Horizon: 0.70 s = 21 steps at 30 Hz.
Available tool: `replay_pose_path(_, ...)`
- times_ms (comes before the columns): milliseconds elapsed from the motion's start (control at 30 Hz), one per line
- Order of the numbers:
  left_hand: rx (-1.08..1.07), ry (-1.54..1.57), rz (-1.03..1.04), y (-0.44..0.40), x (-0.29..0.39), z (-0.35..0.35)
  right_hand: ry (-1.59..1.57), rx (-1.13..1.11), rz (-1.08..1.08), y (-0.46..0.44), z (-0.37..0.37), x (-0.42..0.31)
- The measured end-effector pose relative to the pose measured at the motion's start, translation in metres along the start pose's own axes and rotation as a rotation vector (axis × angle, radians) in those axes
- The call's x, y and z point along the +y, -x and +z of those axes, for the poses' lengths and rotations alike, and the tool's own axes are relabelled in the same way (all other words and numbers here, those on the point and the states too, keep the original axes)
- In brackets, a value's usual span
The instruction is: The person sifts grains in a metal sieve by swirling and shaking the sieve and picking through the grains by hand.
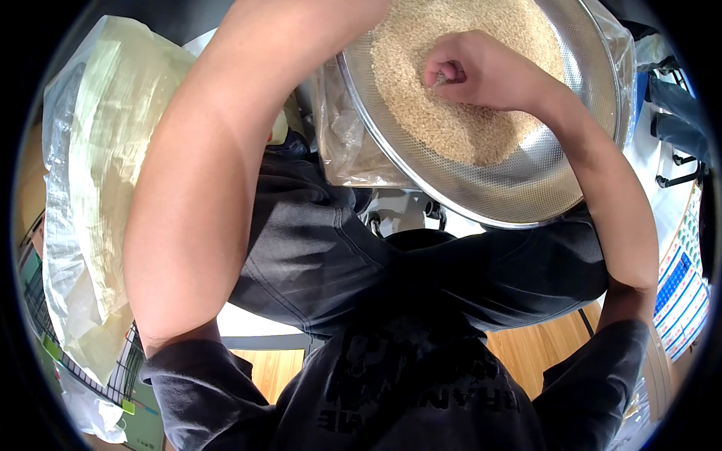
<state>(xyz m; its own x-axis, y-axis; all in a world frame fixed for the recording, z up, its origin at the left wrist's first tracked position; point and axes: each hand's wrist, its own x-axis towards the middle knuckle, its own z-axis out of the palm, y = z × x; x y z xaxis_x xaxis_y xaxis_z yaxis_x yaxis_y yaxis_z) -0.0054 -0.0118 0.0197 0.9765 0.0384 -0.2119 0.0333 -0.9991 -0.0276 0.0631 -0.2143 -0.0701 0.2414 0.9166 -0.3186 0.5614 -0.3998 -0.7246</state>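
Note:
A large round metal sieve (538,184) with fine perforations rests tilted over my lap. Pale tan grain, which looks like unpolished rice (421,113), is heaped across its upper and middle part. Just over the grain is my right hand (477,71), fingers curled in against the thumb. Something small and greyish shows in the curl, too small to name. My left forearm crosses the upper left and leaves the frame at the top, near the sieve's rim, so my left hand is out of view.
A crumpled, yellowish translucent plastic bag (113,165) stands at the left over a black wire basket (124,368). Below the sieve sits a clear-plastic-wrapped bundle (342,143). Chair casters (432,214) show between my legs. Printed blue-and-white sheets (681,289) are at the right.

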Motion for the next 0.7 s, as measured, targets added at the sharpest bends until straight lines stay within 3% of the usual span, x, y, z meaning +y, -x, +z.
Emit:
replay_pose_path(200, 0.057, -0.082, 0.024, -0.005, -0.004, 0.010, 0.036, -0.007, 0.060, -0.003, 0.001, -0.010)
replay_pose_path(300, 0.089, -0.116, 0.039, -0.005, -0.005, 0.014, 0.071, 0.062, -0.029, -0.003, 0.002, -0.012)
replay_pose_path(400, -0.005, -0.139, 0.023, -0.010, -0.006, 0.013, 0.101, 0.058, -0.050, -0.004, 0.003, -0.011)
replay_pose_path(700, 0.010, -0.076, 0.053, -0.005, -0.005, 0.005, 0.140, 0.047, 0.000, -0.003, 0.004, -0.013)
